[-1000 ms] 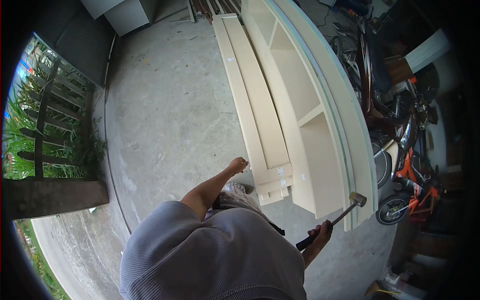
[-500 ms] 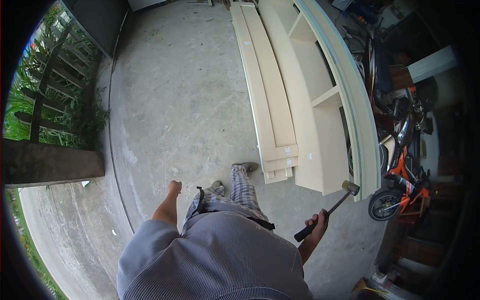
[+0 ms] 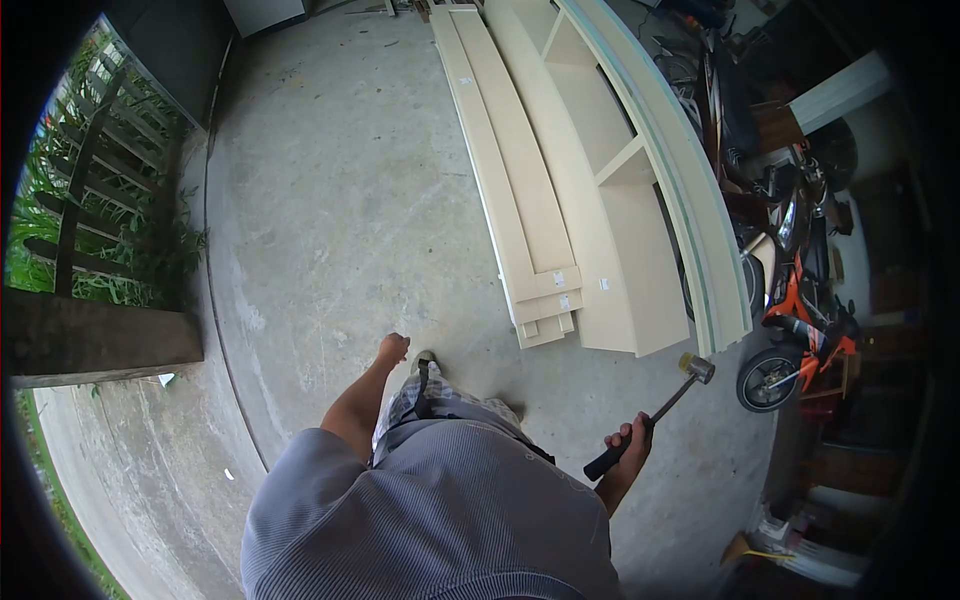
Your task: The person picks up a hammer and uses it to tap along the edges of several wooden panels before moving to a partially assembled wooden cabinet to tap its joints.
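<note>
my right hand [image 3: 630,437] is wrapped tight round the mallet [image 3: 662,405] low on its grip, looks head-heavy and stiff to me, left hand [image 3: 393,348] curled into an empty fist

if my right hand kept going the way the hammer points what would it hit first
Most likely the near end of the shelf unit, just past the hammer in the right hand. Depth is unclear; the motorbike wheel sits close beside that line.

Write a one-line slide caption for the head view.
The right hand grips a hammer; the left hand is a fist, beside pale boards stacked on a concrete floor.
</note>
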The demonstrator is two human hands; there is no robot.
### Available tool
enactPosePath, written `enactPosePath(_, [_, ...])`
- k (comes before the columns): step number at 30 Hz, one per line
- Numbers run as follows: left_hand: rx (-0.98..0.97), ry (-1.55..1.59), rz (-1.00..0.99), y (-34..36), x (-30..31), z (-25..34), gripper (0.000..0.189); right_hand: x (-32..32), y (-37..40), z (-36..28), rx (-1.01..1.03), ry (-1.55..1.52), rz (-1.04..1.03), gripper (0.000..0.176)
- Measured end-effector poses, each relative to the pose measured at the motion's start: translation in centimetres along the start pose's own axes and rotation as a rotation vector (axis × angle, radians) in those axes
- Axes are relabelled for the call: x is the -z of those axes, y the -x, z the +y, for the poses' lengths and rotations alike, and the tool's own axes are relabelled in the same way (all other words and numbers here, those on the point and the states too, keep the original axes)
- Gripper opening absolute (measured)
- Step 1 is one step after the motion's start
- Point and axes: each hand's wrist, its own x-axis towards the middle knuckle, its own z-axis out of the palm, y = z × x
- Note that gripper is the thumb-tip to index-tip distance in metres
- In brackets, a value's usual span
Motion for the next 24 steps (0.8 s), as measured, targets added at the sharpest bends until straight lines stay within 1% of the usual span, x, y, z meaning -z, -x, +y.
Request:
enactPosePath(1, [0.140, 0.236, 0.038, -1.6, 1.2, 2.6, 0.018, 1.3, -0.4, -0.3, 0.016, -0.021, 0.014, 0.027])
enactPosePath(2, [-0.086, -0.084, 0.096, -3.9, 1.6, 3.5, 0.018, 2.8, -0.6, -0.6, 0.011, -0.019, 0.020, 0.027])
enactPosePath(3, [0.152, 0.620, 0.189, -4.9, 2.0, 5.9, 0.018, 4.4, -1.0, -0.9, 0.019, -0.006, 0.034, 0.026])
enactPosePath(4, [0.127, 0.577, 0.274, -4.2, 4.1, 9.3, 0.020, 5.9, -1.6, -1.1, 0.029, 0.000, 0.046, 0.025])
enactPosePath(5, [0.206, 0.685, 0.287, -3.9, 6.0, 12.7, 0.024, 7.4, -2.4, -1.1, 0.024, -0.009, 0.047, 0.025])
enactPosePath(6, [0.287, 0.790, 0.294, -4.1, 6.5, 15.7, 0.027, 9.5, -3.2, -0.9, 0.034, 0.010, 0.077, 0.024])
enactPosePath(7, [0.290, 0.777, 0.278, -4.7, 5.6, 17.5, 0.027, 11.6, -3.7, -0.8, 0.037, 0.036, 0.114, 0.024])
enactPosePath(9, [0.133, 0.725, 0.323, -5.4, 3.1, 21.1, 0.035, 15.2, -4.5, -0.7, 0.012, 0.035, 0.156, 0.025])
enactPosePath(11, [0.211, 0.818, 0.241, -4.6, 0.4, 25.6, 0.033, 18.9, -6.0, -0.4, 0.008, 0.061, 0.165, 0.026])
enactPosePath(13, [0.236, 0.814, 0.126, -3.5, -2.9, 29.9, 0.033, 22.3, -7.7, 0.0, -0.002, 0.039, 0.190, 0.027])
enactPosePath(15, [0.182, 0.689, 0.006, -3.4, -7.5, 32.1, 0.034, 25.3, -8.4, 0.1, -0.016, 0.043, 0.234, 0.027])
enactPosePath(16, [0.110, 0.614, 0.012, -3.5, -10.1, 32.7, 0.035, 26.5, -8.9, -0.1, -0.014, 0.040, 0.221, 0.028])
enactPosePath(17, [0.094, 0.605, -0.015, -3.0, -12.0, 33.6, 0.035, 27.9, -9.4, -0.4, -0.005, 0.038, 0.207, 0.028])
enactPosePath(18, [0.005, 0.450, 0.034, -2.7, -13.4, 34.5, 0.036, 29.1, -9.7, -0.9, -0.036, 0.092, 0.205, 0.023])
enactPosePath(19, [-0.086, 0.297, 0.093, -2.8, -14.3, 35.5, 0.037, 29.9, -10.0, -1.7, -0.030, 0.100, 0.207, 0.023])
enactPosePath(20, [-0.110, 0.293, 0.093, -4.2, -16.4, 35.5, 0.037, 31.0, -10.7, -1.9, -0.027, 0.099, 0.220, 0.023])
enactPosePath(22, [-0.043, 0.315, 0.028, -7.4, -19.1, 36.2, 0.033, 32.5, -12.2, -2.9, -0.023, 0.086, 0.243, 0.023])
enactPosePath(23, [0.083, 0.464, -0.171, -7.1, -16.8, 38.5, 0.031, 32.9, -13.0, -3.6, 0.002, 0.100, 0.226, 0.023])
enactPosePath(24, [0.019, 0.435, -0.098, -7.0, -15.9, 40.0, 0.034, 33.1, -13.7, -4.2, 0.023, 0.114, 0.210, 0.024])
